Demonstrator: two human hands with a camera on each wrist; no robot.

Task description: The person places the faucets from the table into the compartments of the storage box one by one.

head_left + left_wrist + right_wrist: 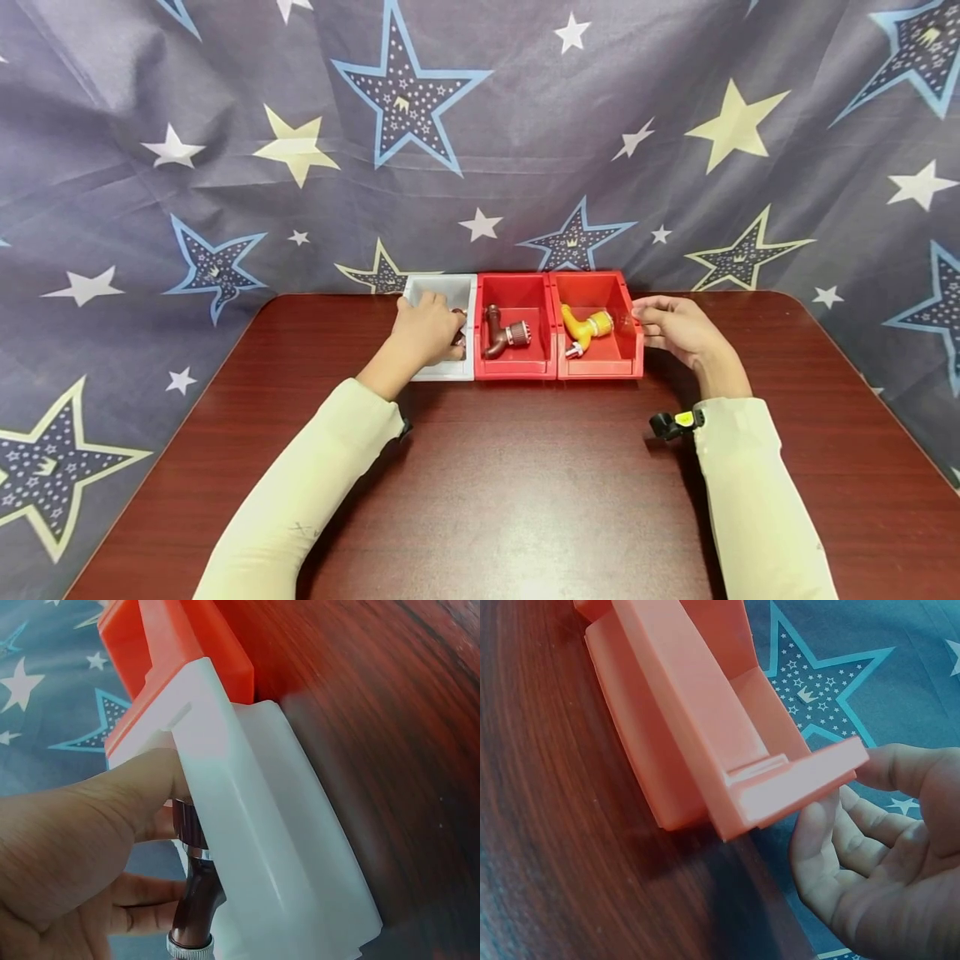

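My left hand (429, 327) reaches into the light grey bin (240, 817) at the left of a row of three. Its thumb and fingers grip a dark brown tap (201, 892), whose silver-ringed end shows below; the fingertips are partly hidden behind the bin wall. My right hand (678, 329) is at the outer side of the right-hand orange-red bin (697, 720), pinching its side rim between thumb and fingers. In that bin lies a yellow tap (585, 325) with a silver spout tip. Another brown tap (506, 332) lies in the middle red bin (517, 369).
The bins stand side by side at the back of a dark wooden table (525, 500), in front of a grey star-patterned cloth (480, 183). A black wrist strap mount (671, 423) sits at the right sleeve cuff.
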